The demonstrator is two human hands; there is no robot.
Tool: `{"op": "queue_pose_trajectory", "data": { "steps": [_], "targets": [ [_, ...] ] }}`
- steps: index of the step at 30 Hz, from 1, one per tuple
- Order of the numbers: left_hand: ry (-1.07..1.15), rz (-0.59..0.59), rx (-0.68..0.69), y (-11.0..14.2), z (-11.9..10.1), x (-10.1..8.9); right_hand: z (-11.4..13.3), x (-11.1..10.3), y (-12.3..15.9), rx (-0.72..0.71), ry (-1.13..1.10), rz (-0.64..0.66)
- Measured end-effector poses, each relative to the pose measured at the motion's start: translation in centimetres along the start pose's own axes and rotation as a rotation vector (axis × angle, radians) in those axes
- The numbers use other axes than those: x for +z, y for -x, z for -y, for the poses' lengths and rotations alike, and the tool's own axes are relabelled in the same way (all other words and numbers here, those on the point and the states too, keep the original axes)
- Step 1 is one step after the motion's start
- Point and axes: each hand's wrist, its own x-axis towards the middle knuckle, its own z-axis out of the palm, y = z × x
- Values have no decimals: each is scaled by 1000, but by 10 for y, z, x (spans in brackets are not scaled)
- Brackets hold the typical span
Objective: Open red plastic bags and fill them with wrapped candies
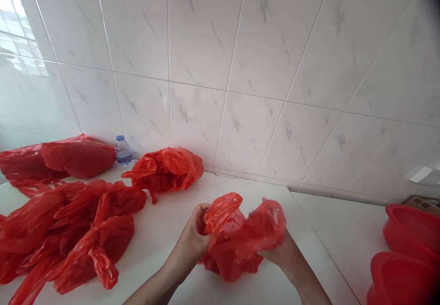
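Between my hands is a crumpled red plastic bag (237, 245), its two handle loops standing up above the white table. My left hand (196, 236) grips its left side, thumb and fingers closed on the film. On the other side my right hand (277, 250) holds the bag near the right loop; the red film covers most of its fingers. Folds hide whatever the bag may contain.
A heap of red plastic bags (68, 231) lies to the left, with a long red bundle (79, 156) behind it. One open red bag (165, 167) and a plastic bottle (123, 151) stand by the tiled wall (199, 35). Red basins (402, 277) sit at right.
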Motion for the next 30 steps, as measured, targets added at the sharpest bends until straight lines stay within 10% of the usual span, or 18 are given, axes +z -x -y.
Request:
{"op": "queue_pose_trajectory", "data": {
  "steps": [5, 11, 16, 20, 30],
  "targets": [
    [-33, 133, -45, 3, -13, 2, 14, -5, -13, 124, -48, 9],
    [480, 2, -128, 5, -12, -6, 16, -20, -15, -145, -439, 60],
    [630, 60, -152, 7, -7, 2, 28, -6, -4, -108, -745, 118],
    [681, -10, -193, 8, -2, 15, 34, 1, 9, -33, -550, 341],
    [592, 30, -298, 12, 1, 27, 44, 42, 22, 199, -164, 279]
  ]
}}
